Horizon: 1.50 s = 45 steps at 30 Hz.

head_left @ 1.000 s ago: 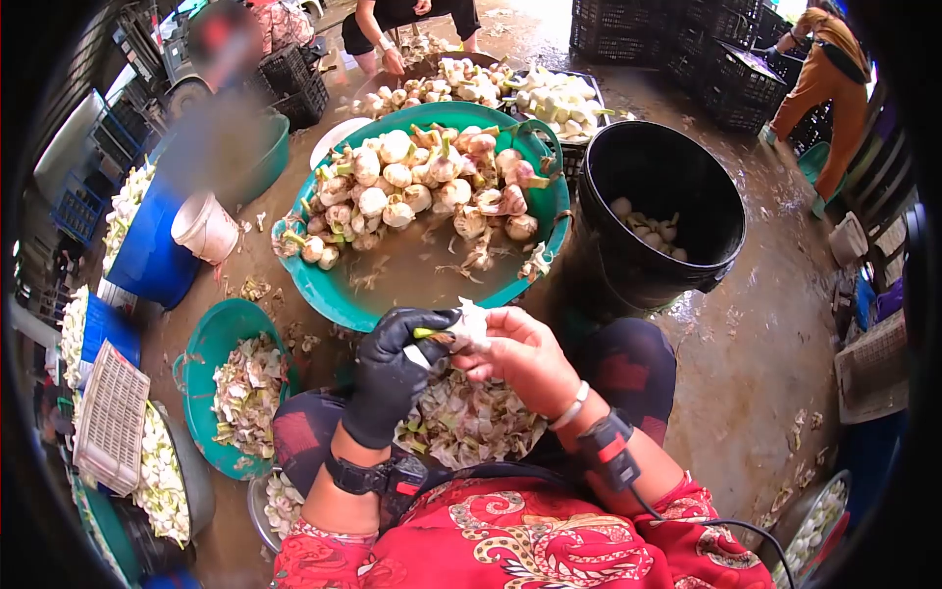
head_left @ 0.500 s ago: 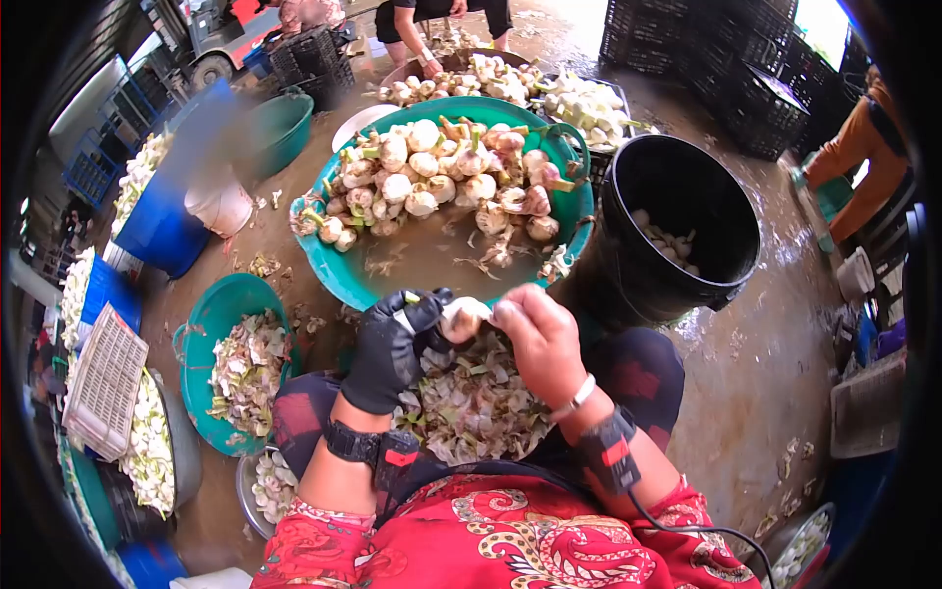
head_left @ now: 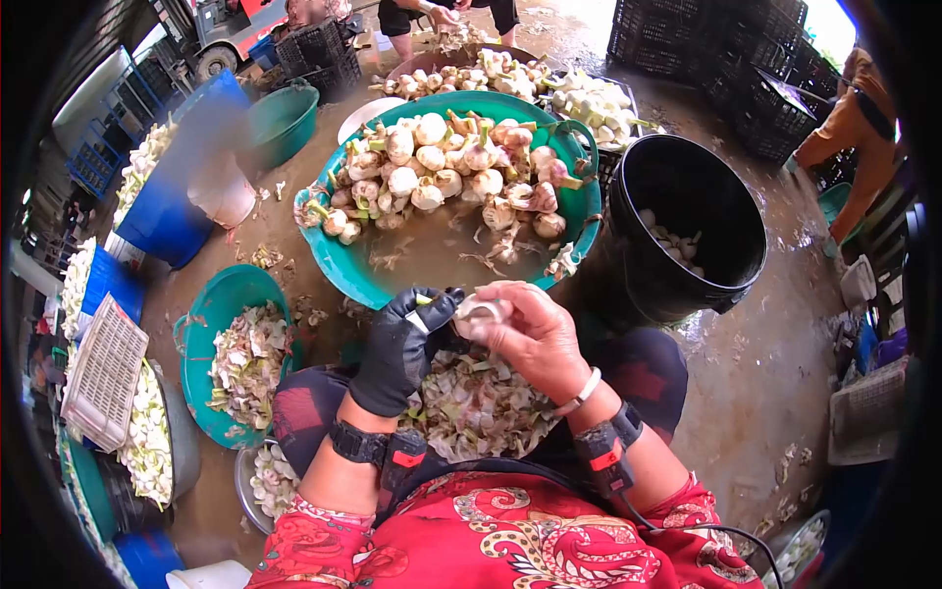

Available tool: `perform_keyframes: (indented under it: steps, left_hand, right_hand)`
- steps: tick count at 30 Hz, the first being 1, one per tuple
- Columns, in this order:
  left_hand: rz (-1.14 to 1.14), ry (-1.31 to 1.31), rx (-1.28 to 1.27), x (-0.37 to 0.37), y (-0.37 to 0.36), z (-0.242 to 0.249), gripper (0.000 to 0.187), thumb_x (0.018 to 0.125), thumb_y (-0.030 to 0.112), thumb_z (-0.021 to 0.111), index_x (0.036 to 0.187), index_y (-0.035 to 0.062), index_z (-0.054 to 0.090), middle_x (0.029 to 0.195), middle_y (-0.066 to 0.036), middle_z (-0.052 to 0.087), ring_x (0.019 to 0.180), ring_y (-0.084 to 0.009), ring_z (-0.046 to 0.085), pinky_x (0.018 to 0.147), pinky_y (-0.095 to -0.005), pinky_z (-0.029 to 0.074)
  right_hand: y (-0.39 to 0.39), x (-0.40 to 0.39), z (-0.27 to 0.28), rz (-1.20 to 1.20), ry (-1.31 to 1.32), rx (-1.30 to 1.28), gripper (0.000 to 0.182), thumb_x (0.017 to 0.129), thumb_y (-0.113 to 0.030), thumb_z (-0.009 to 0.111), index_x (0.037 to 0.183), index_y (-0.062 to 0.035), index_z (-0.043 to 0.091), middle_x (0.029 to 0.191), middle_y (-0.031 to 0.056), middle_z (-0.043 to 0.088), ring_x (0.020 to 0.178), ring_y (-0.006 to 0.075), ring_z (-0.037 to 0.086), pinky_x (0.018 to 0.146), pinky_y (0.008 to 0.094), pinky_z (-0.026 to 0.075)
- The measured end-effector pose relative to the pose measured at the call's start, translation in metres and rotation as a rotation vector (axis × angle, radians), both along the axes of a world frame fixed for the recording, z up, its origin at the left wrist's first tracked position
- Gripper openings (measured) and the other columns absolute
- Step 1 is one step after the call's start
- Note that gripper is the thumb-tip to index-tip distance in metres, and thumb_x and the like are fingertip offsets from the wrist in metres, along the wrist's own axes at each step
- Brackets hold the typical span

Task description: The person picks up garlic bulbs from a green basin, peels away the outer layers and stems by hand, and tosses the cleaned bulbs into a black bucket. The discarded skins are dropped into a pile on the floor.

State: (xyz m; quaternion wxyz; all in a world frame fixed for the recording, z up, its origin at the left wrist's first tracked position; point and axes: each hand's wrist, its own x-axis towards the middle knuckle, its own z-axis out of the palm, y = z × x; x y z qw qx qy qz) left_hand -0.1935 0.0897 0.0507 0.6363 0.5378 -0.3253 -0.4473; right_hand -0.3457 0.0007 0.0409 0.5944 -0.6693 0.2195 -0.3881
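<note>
Over a heap of garlic skins (head_left: 476,407) between the knees, both hands are closed on one garlic bulb (head_left: 475,314). My left hand (head_left: 391,355), in a black glove, grips it at the stem side, where a pale and greenish piece shows between the fingers. My bare right hand (head_left: 535,339) pinches the bulb from the right with thumb and fingers, hiding part of it. Just beyond the hands stands a green tub (head_left: 329,260) of murky water, with unpeeled garlic bulbs (head_left: 427,187) piled at its far side.
A black bucket (head_left: 628,280) with some white garlic inside stands to the right. On the left, a green basin (head_left: 201,378) holds skins, near a metal bowl (head_left: 247,510) of peeled garlic. Behind the tub, another person's hands (head_left: 444,17) are over more garlic. Black crates (head_left: 653,44) are stacked farther back.
My right hand has shifted from pinching at the bulb's right edge to wrapping more around it. The bulb now looks whiter. My left hand keeps its grip. The view has moved slightly.
</note>
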Motion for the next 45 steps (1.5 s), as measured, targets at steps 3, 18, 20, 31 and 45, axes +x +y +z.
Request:
perform_keyframes:
  steps: [3, 18, 20, 31, 45]
  left_hand:
    - [0.014, -0.189, -0.129, -0.005, -0.004, -0.017, 0.015, 0.092, 0.013, 0.060, 0.103, 0.0024, 0.062, 0.091, -0.007, 0.066, 0.078, -0.0125, 0.064, 0.067, -0.0271, 0.054]
    - [0.071, -0.159, -0.084, 0.025, 0.031, -0.016, 0.027, 0.096, 0.020, 0.050, 0.112, 0.0000, 0.058, 0.106, -0.011, 0.063, 0.089, -0.0212, 0.065, 0.071, -0.0330, 0.056]
    - [0.213, -0.132, -0.186, 0.057, 0.067, 0.016, 0.024, 0.097, 0.019, 0.049, 0.110, 0.0001, 0.057, 0.099, -0.013, 0.064, 0.085, -0.0223, 0.065, 0.068, -0.0313, 0.056]
    - [0.474, -1.040, 0.888, 0.140, 0.201, 0.056, 0.022, 0.085, 0.022, 0.064, 0.082, 0.0005, 0.059, 0.078, -0.015, 0.063, 0.065, -0.0272, 0.058, 0.059, -0.0392, 0.044]
    - [-0.934, -1.323, 0.466, 0.027, -0.211, -0.047, 0.058, 0.082, 0.038, 0.063, 0.136, 0.0206, 0.048, 0.111, -0.021, 0.064, 0.103, -0.0364, 0.060, 0.091, -0.0424, 0.045]
  right_hand:
    - [0.001, 0.000, -0.002, -0.075, -0.111, -0.070, 0.017, 0.080, -0.001, 0.070, 0.095, -0.0024, 0.064, 0.086, 0.0024, 0.061, 0.073, 0.0097, 0.057, 0.067, 0.0232, 0.048]
    - [0.009, -0.004, -0.008, 0.295, 0.382, -0.118, 0.016, 0.077, 0.002, 0.055, 0.089, -0.0043, 0.064, 0.062, 0.0103, 0.055, 0.059, 0.0168, 0.057, 0.058, 0.0319, 0.048]
    - [-0.004, -0.006, -0.033, 0.243, 0.366, -0.111, 0.019, 0.077, 0.007, 0.054, 0.088, -0.0036, 0.064, 0.064, 0.0086, 0.057, 0.061, 0.0144, 0.058, 0.059, 0.0311, 0.048]
    - [-0.010, -0.001, -0.037, 0.427, 0.518, -0.163, 0.015, 0.081, -0.016, 0.064, 0.087, -0.0027, 0.064, 0.072, 0.0167, 0.063, 0.066, 0.0326, 0.062, 0.065, 0.0389, 0.050]
    - [-0.074, -0.040, -0.010, 0.183, 0.302, 0.307, 0.026, 0.084, -0.004, 0.058, 0.109, -0.0001, 0.064, 0.090, 0.0049, 0.066, 0.083, 0.0104, 0.059, 0.076, 0.0271, 0.049]
